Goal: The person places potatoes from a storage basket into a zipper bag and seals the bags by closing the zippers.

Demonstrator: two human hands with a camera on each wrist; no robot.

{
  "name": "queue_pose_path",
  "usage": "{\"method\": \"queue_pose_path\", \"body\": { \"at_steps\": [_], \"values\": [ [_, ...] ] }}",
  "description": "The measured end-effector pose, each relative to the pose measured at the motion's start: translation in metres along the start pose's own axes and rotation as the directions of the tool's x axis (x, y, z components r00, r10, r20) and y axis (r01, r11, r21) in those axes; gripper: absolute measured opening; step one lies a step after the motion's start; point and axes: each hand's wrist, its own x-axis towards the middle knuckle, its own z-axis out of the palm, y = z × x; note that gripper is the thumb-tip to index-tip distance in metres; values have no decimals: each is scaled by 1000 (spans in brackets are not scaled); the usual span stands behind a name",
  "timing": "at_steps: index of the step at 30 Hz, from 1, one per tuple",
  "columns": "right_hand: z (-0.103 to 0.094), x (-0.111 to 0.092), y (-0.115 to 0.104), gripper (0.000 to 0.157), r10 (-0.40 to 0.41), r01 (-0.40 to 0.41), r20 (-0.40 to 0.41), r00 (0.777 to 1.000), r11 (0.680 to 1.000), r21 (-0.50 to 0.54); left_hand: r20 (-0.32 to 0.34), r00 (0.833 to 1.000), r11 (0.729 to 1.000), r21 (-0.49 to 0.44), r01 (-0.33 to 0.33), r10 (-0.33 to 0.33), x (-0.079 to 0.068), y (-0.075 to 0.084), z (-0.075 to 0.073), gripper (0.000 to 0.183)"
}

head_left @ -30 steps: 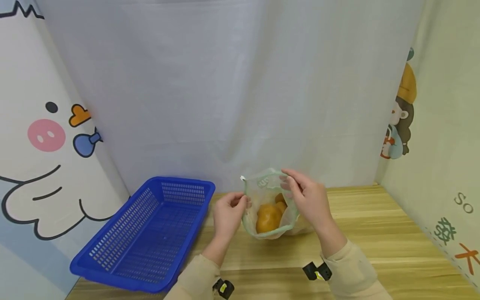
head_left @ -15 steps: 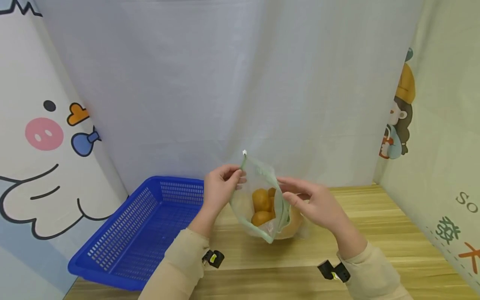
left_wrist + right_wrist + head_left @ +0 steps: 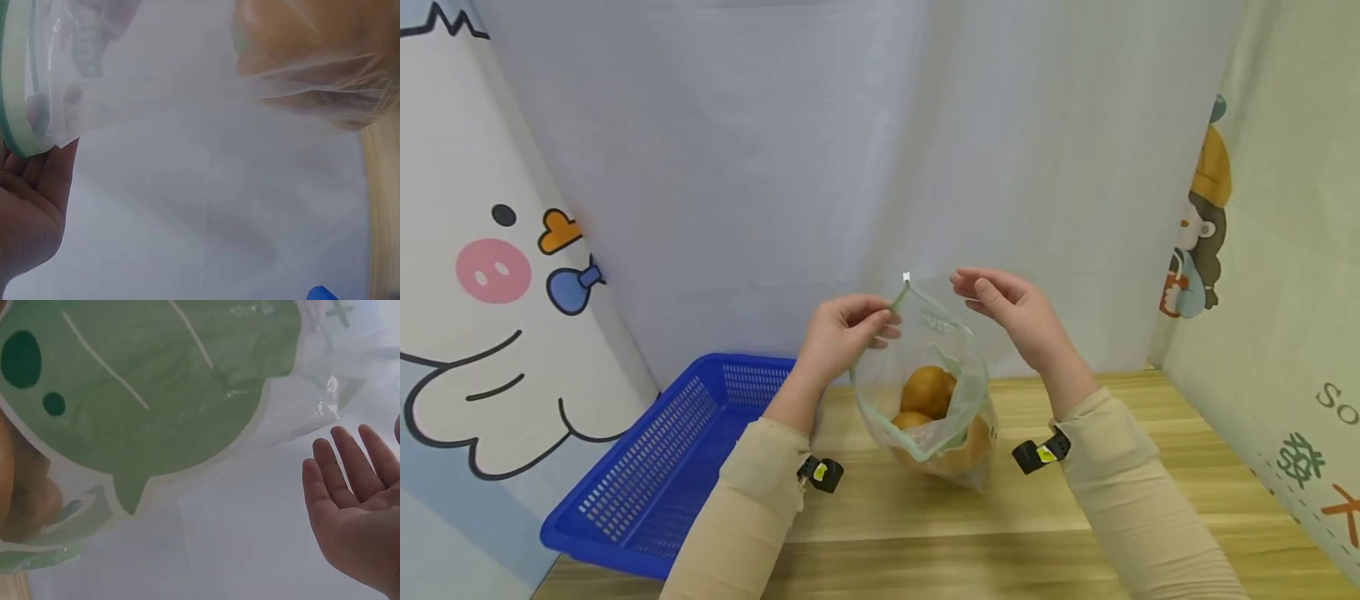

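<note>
A clear zip bag (image 3: pixel 880 383) with a pale green rim and a white slider (image 3: pixel 906 277) hangs with its mouth wide apart. Inside it lie several round orange-brown fruits (image 3: pixel 927 390), whose exact kind I cannot tell. My left hand (image 3: pixel 842 333) pinches the rim at the upper left, near the slider. In the left wrist view the green zip strip (image 3: pixel 12 94) passes by its fingers. My right hand (image 3: pixel 1015 312) is apart from the bag at the upper right, fingers fairly straight and holding nothing. A green printed leaf shape (image 3: pixel 181 394) covers the bag's side in the right wrist view.
A blue plastic basket (image 3: pixel 625 467) with slotted walls stands at the left, partly behind my left arm. The wooden table (image 3: pixel 925 542) lies beneath the bag. A pale curtain (image 3: pixel 775 167) closes off the back, with printed panels at both sides.
Both hands have moved up, raising the bag's mouth and slider. The right hand has let go of the rim and drawn away from it.
</note>
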Motion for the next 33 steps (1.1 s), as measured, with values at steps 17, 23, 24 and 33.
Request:
{"method": "queue_pose_path", "body": {
  "at_steps": [17, 23, 24, 33],
  "values": [
    [14, 22, 4, 21, 27, -54, 151, 988, 983, 177, 217, 968, 992, -3, -127, 125, 18, 15, -10, 17],
    [20, 22, 1, 27, 50, -51, 7, 999, 989, 139, 188, 980, 993, 79, -86, 70, 19, 22, -11, 17],
    [21, 22, 0, 26, 45, -44, -8, 999, 990, 137, 188, 980, 991, 100, -83, 63, 19, 24, -11, 18],
    [31, 22, -12, 7, -8, 16, -112, 994, 998, 64, 99, 994, 958, 275, -76, 50, 24, 55, -3, 21]
  ]
}}
